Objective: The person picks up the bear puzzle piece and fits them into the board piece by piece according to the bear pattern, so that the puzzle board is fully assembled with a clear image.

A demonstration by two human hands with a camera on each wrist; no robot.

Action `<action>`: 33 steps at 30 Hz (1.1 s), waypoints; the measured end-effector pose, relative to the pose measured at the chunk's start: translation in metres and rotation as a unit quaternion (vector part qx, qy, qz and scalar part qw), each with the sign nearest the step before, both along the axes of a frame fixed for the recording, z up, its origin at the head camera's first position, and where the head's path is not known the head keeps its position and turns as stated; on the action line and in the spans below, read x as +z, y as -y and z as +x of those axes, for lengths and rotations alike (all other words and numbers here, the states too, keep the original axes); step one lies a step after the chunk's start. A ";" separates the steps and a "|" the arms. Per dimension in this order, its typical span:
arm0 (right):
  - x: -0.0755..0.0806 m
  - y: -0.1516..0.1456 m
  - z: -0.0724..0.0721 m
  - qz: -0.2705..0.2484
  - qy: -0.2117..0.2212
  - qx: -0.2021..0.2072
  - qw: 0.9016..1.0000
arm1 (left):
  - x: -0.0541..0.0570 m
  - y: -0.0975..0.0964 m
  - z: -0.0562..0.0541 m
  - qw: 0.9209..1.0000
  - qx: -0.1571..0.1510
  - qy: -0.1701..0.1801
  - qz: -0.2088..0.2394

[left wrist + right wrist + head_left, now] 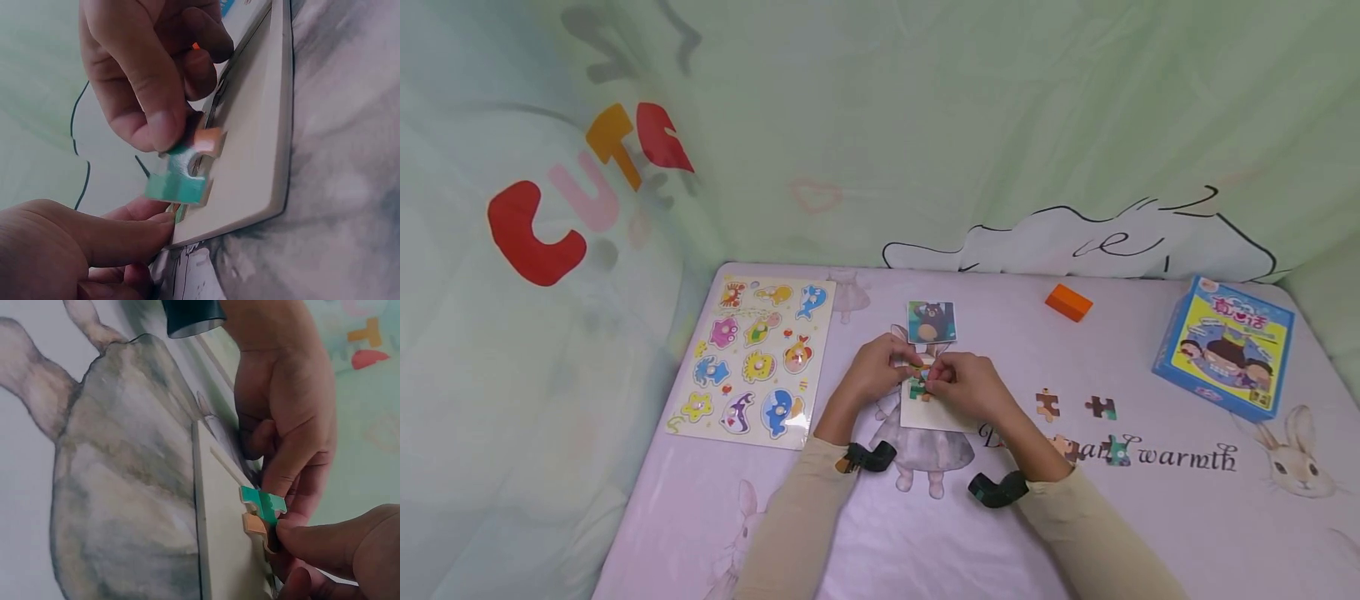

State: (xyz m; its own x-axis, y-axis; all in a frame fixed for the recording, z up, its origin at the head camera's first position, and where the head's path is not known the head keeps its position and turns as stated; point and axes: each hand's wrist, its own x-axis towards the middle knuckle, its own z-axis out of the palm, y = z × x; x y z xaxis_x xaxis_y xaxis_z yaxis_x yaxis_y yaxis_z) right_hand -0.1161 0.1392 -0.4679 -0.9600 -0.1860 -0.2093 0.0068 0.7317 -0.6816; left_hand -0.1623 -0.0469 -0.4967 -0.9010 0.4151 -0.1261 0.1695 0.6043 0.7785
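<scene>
My right hand pinches a green and orange jigsaw piece between thumb and forefinger, close over a small pale wooden puzzle tray. At the tray's left side, my left hand brings its thumb and forefinger together on a green bit of puzzle piece, mostly hidden by the thumb. In the right wrist view, the left thumb tip lies right beside the jigsaw piece. Just beyond the tray is a square picture card with a brown bear. Several loose jigsaw pieces lie to the right.
On the left lies a large peg puzzle board with sea animals. An orange block sits at the back right. A blue game box stands at the far right. Green curtains hang behind the table.
</scene>
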 end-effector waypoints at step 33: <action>-0.001 0.012 -0.001 0.074 0.008 -0.004 0.997 | -0.006 -0.001 -0.002 1.000 -0.004 -0.005 -0.006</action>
State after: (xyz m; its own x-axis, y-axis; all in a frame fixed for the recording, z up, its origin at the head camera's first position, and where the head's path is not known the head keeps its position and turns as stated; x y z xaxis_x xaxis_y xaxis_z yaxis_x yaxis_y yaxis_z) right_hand -0.1169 0.1276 -0.4689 -0.9576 -0.1446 -0.2491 0.0228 0.8241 -0.5660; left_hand -0.1645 -0.0462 -0.5030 -0.8990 0.4208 -0.1212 0.1826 0.6119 0.7696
